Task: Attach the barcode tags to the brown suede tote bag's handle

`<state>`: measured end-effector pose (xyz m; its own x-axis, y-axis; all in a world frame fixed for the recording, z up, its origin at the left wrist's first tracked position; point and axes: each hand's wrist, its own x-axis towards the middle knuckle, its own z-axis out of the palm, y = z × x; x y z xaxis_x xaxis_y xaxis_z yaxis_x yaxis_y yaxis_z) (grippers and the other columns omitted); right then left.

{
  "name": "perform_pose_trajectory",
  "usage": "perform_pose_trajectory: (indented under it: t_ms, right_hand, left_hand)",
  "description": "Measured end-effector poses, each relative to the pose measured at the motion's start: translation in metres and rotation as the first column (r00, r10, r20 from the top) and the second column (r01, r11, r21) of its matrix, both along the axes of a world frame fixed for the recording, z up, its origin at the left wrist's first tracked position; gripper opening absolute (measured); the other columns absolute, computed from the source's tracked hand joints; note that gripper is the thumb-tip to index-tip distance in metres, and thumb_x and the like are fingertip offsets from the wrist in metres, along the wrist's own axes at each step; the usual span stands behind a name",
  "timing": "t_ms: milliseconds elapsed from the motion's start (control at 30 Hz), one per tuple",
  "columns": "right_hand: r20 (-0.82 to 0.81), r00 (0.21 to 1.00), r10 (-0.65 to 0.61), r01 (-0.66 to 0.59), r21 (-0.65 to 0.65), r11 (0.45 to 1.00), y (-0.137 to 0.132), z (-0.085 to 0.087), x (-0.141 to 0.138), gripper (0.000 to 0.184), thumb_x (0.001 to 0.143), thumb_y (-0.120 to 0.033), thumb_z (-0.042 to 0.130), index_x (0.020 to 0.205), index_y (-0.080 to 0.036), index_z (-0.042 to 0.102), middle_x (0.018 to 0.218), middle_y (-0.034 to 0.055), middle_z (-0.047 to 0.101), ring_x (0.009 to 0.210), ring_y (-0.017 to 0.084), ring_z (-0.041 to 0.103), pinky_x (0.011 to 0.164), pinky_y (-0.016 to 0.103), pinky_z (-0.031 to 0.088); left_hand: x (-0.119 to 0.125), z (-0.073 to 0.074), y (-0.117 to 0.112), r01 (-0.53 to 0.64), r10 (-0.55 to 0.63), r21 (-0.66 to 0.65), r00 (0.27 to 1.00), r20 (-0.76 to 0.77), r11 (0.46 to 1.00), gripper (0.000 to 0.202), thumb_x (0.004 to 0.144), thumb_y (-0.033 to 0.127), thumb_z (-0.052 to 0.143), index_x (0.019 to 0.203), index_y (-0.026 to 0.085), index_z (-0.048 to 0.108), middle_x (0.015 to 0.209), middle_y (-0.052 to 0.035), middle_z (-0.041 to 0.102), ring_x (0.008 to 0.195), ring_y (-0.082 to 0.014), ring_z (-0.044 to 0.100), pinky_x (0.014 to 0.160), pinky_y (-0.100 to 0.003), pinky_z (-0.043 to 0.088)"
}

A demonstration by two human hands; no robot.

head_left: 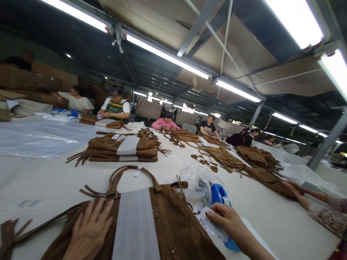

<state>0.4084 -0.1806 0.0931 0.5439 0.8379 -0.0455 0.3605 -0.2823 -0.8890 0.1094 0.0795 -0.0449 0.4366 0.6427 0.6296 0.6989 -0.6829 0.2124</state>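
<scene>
A brown handbag (pixel 173 220) lies in front of me, its looped handles (pixel 130 171) pointing away. A pale wrapping strip (pixel 136 225) runs down its middle. My left hand (pixel 93 225) rests flat on the bag, left of the strip, fingers spread. Right of the bag, my right hand (pixel 226 218) pinches a small whitish piece (pixel 214 225), partly see-through; its exact kind is unclear. Just behind that hand stands a blue tape dispenser (pixel 219 193), partly hidden by it. Crumpled clear plastic (pixel 199 182) sits beside the dispenser.
Stacked brown bags (pixel 121 148) with pale strips lie beyond mine. Clear plastic sheets (pixel 46 139) cover the table's left side. More brown bags (pixel 225 155) and straps (pixel 204 162) spread to the right. A co-worker's hands (pixel 298 191) touch a bag at right. Other people work around the table.
</scene>
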Motion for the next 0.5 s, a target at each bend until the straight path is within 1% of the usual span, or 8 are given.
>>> perform_pose_trajectory:
  t_ms: [67, 133, 200, 267, 300, 333, 400, 500]
  right_hand:
    - [-0.118, 0.992, 0.050, -0.044, 0.053, 0.998, 0.015, -0.001, -0.028, 0.039, 0.062, -0.055, 0.062, 0.069, -0.017, 0.054, 0.059, -0.0023, 0.053, 0.053, 0.010, 0.043, 0.048, 0.021, 0.028]
    - [-0.215, 0.972, 0.097, -0.081, 0.082, 0.993, 0.029, -0.006, -0.052, 0.040, 0.060, -0.055, 0.063, 0.069, -0.017, 0.054, 0.060, -0.0012, 0.055, 0.053, 0.011, 0.046, 0.048, 0.021, 0.030]
    - [-0.262, 0.954, 0.145, -0.118, 0.119, 0.986, 0.040, -0.016, -0.072, 0.039, 0.061, -0.054, 0.063, 0.069, -0.017, 0.054, 0.061, -0.0009, 0.055, 0.053, 0.011, 0.047, 0.048, 0.021, 0.032]
    - [-0.225, 0.947, 0.230, -0.198, 0.154, 0.968, 0.046, -0.028, -0.085, 0.036, 0.066, -0.052, 0.061, 0.072, -0.017, 0.055, 0.061, -0.0010, 0.055, 0.054, 0.010, 0.046, 0.050, 0.020, 0.034]
    - [-0.179, 0.945, 0.272, -0.245, 0.160, 0.956, 0.047, -0.034, -0.090, 0.035, 0.068, -0.051, 0.060, 0.072, -0.017, 0.056, 0.061, -0.0011, 0.055, 0.054, 0.010, 0.046, 0.050, 0.020, 0.034]
    - [-0.125, 0.942, 0.311, -0.291, 0.152, 0.945, 0.048, -0.039, -0.094, 0.035, 0.069, -0.051, 0.058, 0.072, -0.017, 0.056, 0.060, -0.0011, 0.054, 0.054, 0.010, 0.045, 0.051, 0.020, 0.034]
    - [-0.024, 0.929, 0.369, -0.365, 0.104, 0.925, 0.046, -0.047, -0.099, 0.036, 0.071, -0.052, 0.056, 0.072, -0.016, 0.058, 0.060, -0.0005, 0.054, 0.056, 0.011, 0.046, 0.052, 0.021, 0.035]
    - [0.080, 0.915, 0.395, -0.398, 0.027, 0.917, 0.042, -0.054, -0.101, 0.037, 0.072, -0.053, 0.053, 0.073, -0.016, 0.059, 0.066, 0.0010, 0.056, 0.060, 0.012, 0.048, 0.055, 0.021, 0.036]
  left_hand:
    - [0.008, 0.036, -0.021, 0.116, -0.106, -0.178, 0.992, 0.064, 0.977, 0.042, 0.080, 0.037, 0.031, 0.106, 0.017, 0.058, 0.121, -0.0103, 0.051, 0.121, -0.0306, 0.031, 0.095, -0.050, 0.024]
    - [0.023, 0.071, -0.048, 0.310, -0.228, -0.518, 0.949, 0.216, 0.797, 0.042, 0.080, 0.043, 0.029, 0.083, 0.018, 0.062, 0.097, -0.0086, 0.062, 0.099, -0.0249, 0.051, 0.085, -0.041, 0.035]
    - [0.042, 0.094, -0.077, 0.474, -0.210, -0.813, 0.880, 0.425, 0.338, 0.052, 0.076, 0.056, 0.026, 0.067, 0.016, 0.059, 0.075, -0.0088, 0.063, 0.076, -0.0211, 0.057, 0.067, -0.033, 0.040]
    - [0.059, 0.103, -0.101, 0.527, 0.002, -0.835, 0.846, 0.533, -0.161, 0.063, 0.066, 0.071, 0.028, 0.067, 0.015, 0.056, 0.067, -0.0083, 0.061, 0.060, -0.0180, 0.055, 0.053, -0.027, 0.036]
    - [0.064, 0.102, -0.109, 0.530, 0.074, -0.785, 0.840, 0.537, -0.320, 0.066, 0.059, 0.076, 0.031, 0.064, 0.014, 0.054, 0.062, -0.0076, 0.058, 0.053, -0.0164, 0.053, 0.049, -0.026, 0.033]
    - [0.068, 0.099, -0.115, 0.553, 0.141, -0.725, 0.824, 0.549, -0.411, 0.065, 0.054, 0.077, 0.038, 0.063, 0.014, 0.053, 0.058, -0.0058, 0.056, 0.048, -0.0142, 0.050, 0.046, -0.024, 0.030]
    - [0.070, 0.092, -0.120, 0.645, 0.244, -0.634, 0.757, 0.606, -0.427, 0.053, 0.048, 0.064, 0.057, 0.064, 0.013, 0.053, 0.054, -0.0012, 0.052, 0.044, -0.0098, 0.045, 0.044, -0.021, 0.025]
    - [0.063, 0.087, -0.118, 0.751, 0.336, -0.587, 0.661, 0.671, -0.304, 0.037, 0.044, 0.032, 0.067, 0.072, 0.012, 0.054, 0.058, -0.0006, 0.056, 0.047, -0.0074, 0.045, 0.045, -0.019, 0.022]
